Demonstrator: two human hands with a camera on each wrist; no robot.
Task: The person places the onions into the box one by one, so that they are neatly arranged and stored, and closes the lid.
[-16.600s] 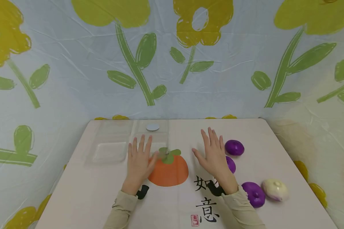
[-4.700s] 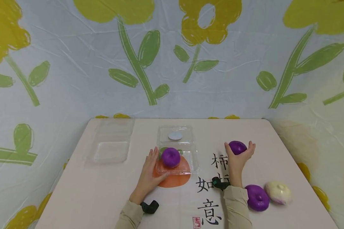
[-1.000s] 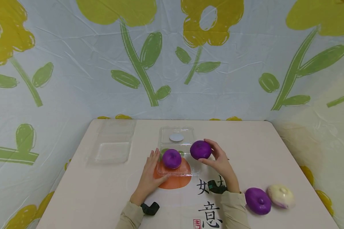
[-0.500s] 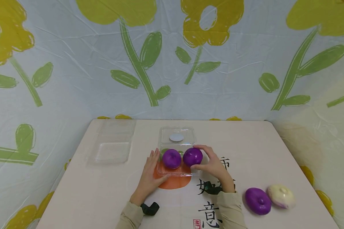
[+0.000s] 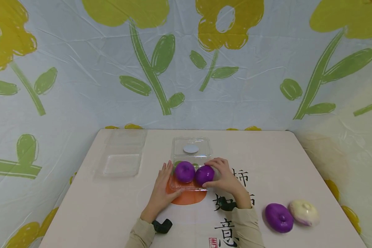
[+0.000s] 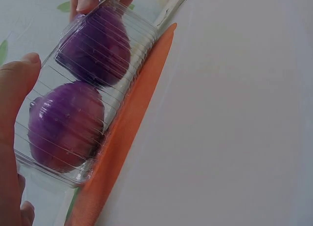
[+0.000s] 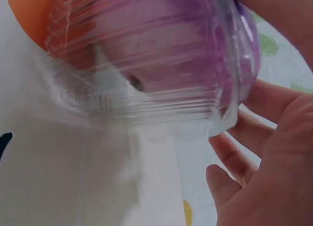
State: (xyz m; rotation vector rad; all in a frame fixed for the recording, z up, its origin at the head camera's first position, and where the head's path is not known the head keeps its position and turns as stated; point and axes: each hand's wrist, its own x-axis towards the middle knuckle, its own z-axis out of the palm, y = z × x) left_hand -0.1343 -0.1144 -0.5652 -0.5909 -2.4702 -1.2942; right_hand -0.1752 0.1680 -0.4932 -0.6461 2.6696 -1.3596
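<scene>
Two glossy purple onions (image 5: 185,172) fill one ribbed plastic box (image 5: 190,156); the right hand (image 5: 225,177) grips the three-o'clock onion (image 5: 204,176), the left hand (image 5: 161,188) rests straight-fingered at nine. Toward four: one purple bulb (image 5: 279,217), one cream bulb (image 5: 303,212).

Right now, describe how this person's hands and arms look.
The left hand and right hand wear no gloves. The left sleeve and right sleeve are khaki and creased. The left wrist piece and right wrist piece are small and black.
</scene>
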